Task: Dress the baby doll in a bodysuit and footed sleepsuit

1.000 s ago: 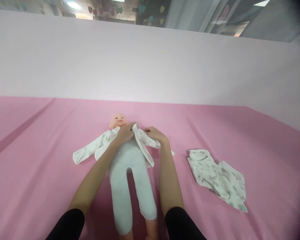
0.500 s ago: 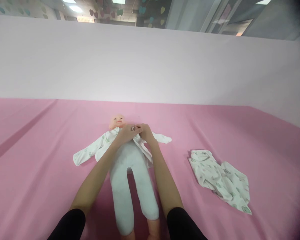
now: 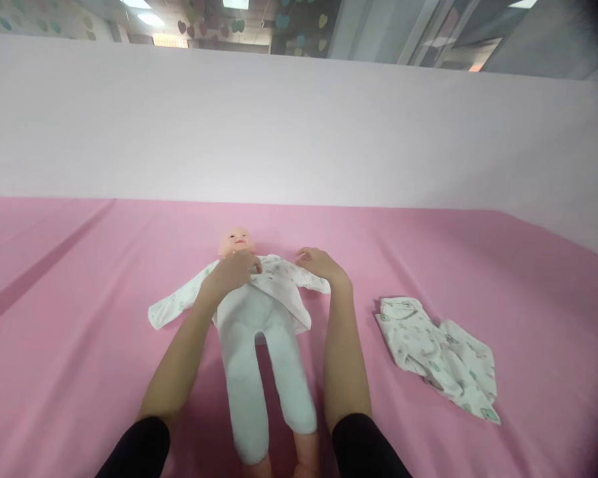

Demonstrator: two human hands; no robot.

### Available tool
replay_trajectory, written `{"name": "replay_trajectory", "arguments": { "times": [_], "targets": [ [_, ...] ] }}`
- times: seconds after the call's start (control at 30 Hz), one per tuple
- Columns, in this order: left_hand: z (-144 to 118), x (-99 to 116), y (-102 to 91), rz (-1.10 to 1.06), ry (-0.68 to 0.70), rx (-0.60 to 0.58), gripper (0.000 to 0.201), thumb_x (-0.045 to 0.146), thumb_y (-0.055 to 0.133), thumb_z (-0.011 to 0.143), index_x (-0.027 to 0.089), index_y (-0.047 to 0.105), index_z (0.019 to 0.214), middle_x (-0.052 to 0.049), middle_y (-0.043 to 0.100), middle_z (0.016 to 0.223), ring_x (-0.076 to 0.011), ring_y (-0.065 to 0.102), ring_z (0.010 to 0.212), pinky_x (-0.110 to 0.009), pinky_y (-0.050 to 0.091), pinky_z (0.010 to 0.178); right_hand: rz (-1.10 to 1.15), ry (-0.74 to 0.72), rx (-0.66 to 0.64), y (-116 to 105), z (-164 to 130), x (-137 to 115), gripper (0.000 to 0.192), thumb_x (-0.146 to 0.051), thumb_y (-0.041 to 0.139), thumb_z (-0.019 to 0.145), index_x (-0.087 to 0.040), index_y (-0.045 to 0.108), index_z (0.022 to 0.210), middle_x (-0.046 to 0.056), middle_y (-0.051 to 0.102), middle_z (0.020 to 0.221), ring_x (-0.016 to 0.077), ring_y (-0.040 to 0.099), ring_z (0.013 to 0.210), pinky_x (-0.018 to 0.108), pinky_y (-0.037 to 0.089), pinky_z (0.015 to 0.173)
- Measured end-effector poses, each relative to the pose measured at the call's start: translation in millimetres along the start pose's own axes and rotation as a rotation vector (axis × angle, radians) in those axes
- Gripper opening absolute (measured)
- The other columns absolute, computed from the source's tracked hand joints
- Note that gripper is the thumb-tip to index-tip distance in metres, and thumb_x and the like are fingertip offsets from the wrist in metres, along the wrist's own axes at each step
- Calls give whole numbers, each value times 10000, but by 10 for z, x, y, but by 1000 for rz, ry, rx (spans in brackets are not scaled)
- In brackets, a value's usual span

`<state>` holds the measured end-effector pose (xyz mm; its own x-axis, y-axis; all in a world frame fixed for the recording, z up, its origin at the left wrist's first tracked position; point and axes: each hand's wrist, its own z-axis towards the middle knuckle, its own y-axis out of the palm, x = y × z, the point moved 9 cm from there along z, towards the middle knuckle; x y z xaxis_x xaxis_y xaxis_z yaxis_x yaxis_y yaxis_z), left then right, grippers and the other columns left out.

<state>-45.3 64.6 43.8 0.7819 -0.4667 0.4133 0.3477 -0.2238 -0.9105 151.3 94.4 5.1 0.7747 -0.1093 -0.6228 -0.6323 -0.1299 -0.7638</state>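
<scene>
Doll: we see a soft baby doll with a peach plastic head and pale white stuffed body lying on its back mid-sheet, head away from us, legs toward us.
Jacket: a white printed cotton baby jacket lies under and over its chest; one front panel is folded across, one sleeve is spread flat to the left.
Left hand: our left hand rests on the doll's chest just below the chin, fingers curled and pressing the jacket's edge; whether it pinches cloth we cannot tell.
Right hand: our right hand lies at the jacket's far shoulder, fingers loosely spread, touching the fabric but holding nothing.
Risk: we judge the crossed panel could slip open, since only light pressure pins it.
Risk: tugging the right side could drag the light doll sideways and bunch the cloth.
Nearby: a crumpled matching printed garment lies well apart to the right.
Surface: smooth pink bedsheet, little grip.
</scene>
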Motion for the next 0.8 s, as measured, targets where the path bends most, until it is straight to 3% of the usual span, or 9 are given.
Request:
{"name": "replay_trajectory", "arguments": {
  "times": [0.1,0.2,0.27,0.33,0.43,0.57,0.7,0.8],
  "targets": [
    [-70,-46,-54,74,-92,-2,399,15,399,749,228,699,902,-54,657,907,-184,594,776,-272,397,648,-98,91,-76,-23,-27,269,425,-187,655,694,-175,597,1115,91,605,1174,195,601,962,240,437,695],
    [-95,-22,-176,273,-205,104,275,78,433,807,151,684,895,-128,634,972,-241,595,870,-318,423,704,-167,143,-158,37,-17,434,342,-156,682,635,-167,602,967,68,630,1076,189,604,904,241,428,649],
    [-71,133,-216,380,-163,193,245,162,444,861,119,660,967,-168,604,1064,-278,563,997,-360,428,797,-189,152,-165,75,15,469,345,-191,704,612,-175,583,934,57,629,1048,192,600,883,246,420,627],
    [-26,362,-142,388,-19,224,280,251,424,906,126,633,1045,-157,596,1110,-276,533,1066,-379,406,881,-205,141,-151,122,66,457,393,-232,724,592,-185,560,946,48,625,1040,192,595,871,246,413,608],
    [34,602,127,334,138,104,303,322,433,917,133,625,1055,-133,629,1061,-266,557,1019,-389,401,897,-238,92,-146,240,156,367,472,-245,746,565,-188,532,982,42,629,1022,188,592,862,242,408,598],
    [33,698,338,283,190,-26,191,162,481,854,127,652,930,-130,659,919,-255,596,898,-364,425,801,-302,-39,-182,469,238,107,469,-180,738,566,-191,554,998,54,652,1006,203,605,868,249,414,621],
    [-99,705,231,-48,262,-64,262,139,416,831,182,636,696,-45,609,657,-165,557,614,-298,404,627,-372,-163,-202,637,246,-153,319,-163,711,611,-193,613,913,71,678,967,233,621,857,273,411,635],
    [-247,596,70,-199,265,-112,203,194,489,768,213,636,630,-5,569,584,-140,531,565,-271,396,595,-332,-161,-207,643,232,-179,423,-139,749,563,-205,616,958,50,681,987,230,623,878,262,418,647]
  ]
}}
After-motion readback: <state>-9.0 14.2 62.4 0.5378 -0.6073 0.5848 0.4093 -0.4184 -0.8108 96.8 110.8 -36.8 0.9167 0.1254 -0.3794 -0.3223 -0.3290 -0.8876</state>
